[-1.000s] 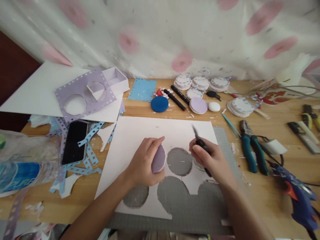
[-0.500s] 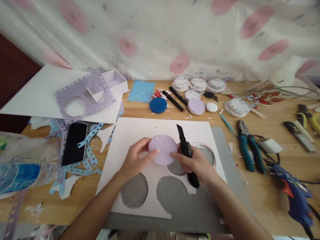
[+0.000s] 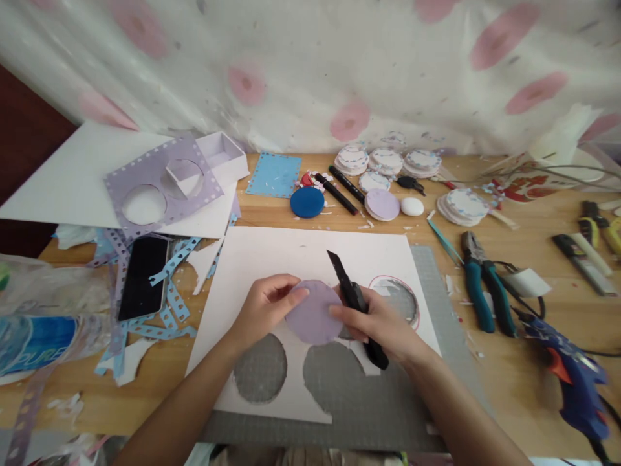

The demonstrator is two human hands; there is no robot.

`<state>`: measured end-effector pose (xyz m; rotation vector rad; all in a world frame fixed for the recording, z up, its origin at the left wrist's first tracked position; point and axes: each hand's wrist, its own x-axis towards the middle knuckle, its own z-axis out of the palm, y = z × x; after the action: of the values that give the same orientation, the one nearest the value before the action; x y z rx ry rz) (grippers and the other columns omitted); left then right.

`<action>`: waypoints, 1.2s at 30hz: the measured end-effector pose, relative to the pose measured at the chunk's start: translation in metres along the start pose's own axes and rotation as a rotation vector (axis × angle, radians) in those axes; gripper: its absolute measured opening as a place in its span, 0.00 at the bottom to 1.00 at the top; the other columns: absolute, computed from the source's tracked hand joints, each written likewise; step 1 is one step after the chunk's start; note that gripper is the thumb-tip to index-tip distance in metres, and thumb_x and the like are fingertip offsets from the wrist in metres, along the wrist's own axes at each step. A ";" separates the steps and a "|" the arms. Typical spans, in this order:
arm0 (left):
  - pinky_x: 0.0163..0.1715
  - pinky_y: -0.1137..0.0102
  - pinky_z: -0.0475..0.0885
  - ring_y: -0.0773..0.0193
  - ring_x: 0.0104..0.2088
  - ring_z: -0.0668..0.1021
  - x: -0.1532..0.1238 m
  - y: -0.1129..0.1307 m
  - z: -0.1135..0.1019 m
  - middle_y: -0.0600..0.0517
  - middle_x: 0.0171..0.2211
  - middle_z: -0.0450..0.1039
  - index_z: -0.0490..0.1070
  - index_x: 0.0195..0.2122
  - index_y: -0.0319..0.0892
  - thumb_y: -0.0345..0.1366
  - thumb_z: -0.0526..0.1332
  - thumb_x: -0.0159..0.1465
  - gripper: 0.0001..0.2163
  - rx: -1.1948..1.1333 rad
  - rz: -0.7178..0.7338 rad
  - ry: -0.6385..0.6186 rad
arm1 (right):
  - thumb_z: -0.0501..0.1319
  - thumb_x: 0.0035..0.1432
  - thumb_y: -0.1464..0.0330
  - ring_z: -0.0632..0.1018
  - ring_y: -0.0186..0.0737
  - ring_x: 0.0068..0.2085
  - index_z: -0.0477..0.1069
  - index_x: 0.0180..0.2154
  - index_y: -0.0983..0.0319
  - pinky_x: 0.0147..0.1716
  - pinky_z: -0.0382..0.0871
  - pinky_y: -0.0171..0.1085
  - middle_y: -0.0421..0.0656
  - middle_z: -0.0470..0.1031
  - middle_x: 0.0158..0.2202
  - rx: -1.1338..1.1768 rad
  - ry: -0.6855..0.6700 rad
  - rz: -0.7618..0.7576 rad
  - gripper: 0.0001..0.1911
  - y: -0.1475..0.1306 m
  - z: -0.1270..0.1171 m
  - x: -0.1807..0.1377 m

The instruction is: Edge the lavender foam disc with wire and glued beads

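The step in hand looks like handling and checking a flat, pale purple card-like disc (image 3: 314, 317), held in front of the person above a large white card sheet with round holes (image 3: 272, 252), which lies partly over a grey gridded cutting mat (image 3: 363, 424) on the light wooden table (image 3: 507, 382). The left hand (image 3: 272, 301) pinches the disc's upper left edge, thumb on the face and fingers behind; the right hand (image 3: 381, 317) steadies its right edge with the thumb while also gripping a black utility knife (image 3: 356, 299), whose bare blade points up and away. Any next move of the disc calls for a firm left pinch and a blade kept clear of those fingers. The disc's back and most fingertips behind it are hidden, so how firmly they press cannot be told, nor whether the disc touches the sheet. The disc and right hand cover part of the holes, the right hand overlaps a red-outlined circle (image 3: 400, 299), and a clear plastic bottle with a blue label (image 3: 46, 340) is cut off at the left edge.
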<state>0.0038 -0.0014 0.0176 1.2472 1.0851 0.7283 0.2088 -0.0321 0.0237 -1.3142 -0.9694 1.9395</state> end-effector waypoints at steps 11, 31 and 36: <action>0.37 0.70 0.71 0.61 0.38 0.76 -0.001 -0.005 0.004 0.48 0.39 0.75 0.73 0.45 0.40 0.41 0.60 0.63 0.13 0.092 0.044 -0.076 | 0.66 0.52 0.57 0.55 0.23 0.15 0.67 0.32 0.62 0.14 0.45 0.28 0.29 0.55 0.14 0.086 0.175 -0.120 0.16 0.007 0.004 0.007; 0.43 0.54 0.65 0.54 0.41 0.63 -0.007 -0.010 0.010 0.46 0.42 0.56 0.50 0.54 0.42 0.26 0.54 0.41 0.35 0.536 0.497 -0.160 | 0.56 0.60 0.56 0.64 0.32 0.22 0.63 0.28 0.61 0.23 0.51 0.33 0.37 0.64 0.20 -1.194 0.246 -0.812 0.16 0.003 -0.008 -0.010; 0.45 0.52 0.63 0.52 0.43 0.62 -0.006 -0.010 0.011 0.45 0.44 0.55 0.49 0.55 0.42 0.27 0.54 0.41 0.36 0.510 0.559 -0.185 | 0.53 0.61 0.55 0.63 0.32 0.22 0.60 0.26 0.61 0.23 0.49 0.34 0.37 0.64 0.20 -1.296 0.214 -0.847 0.18 0.007 0.003 -0.006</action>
<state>0.0111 -0.0131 0.0091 2.0619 0.7898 0.7492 0.2076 -0.0410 0.0214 -1.2516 -2.3177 0.3941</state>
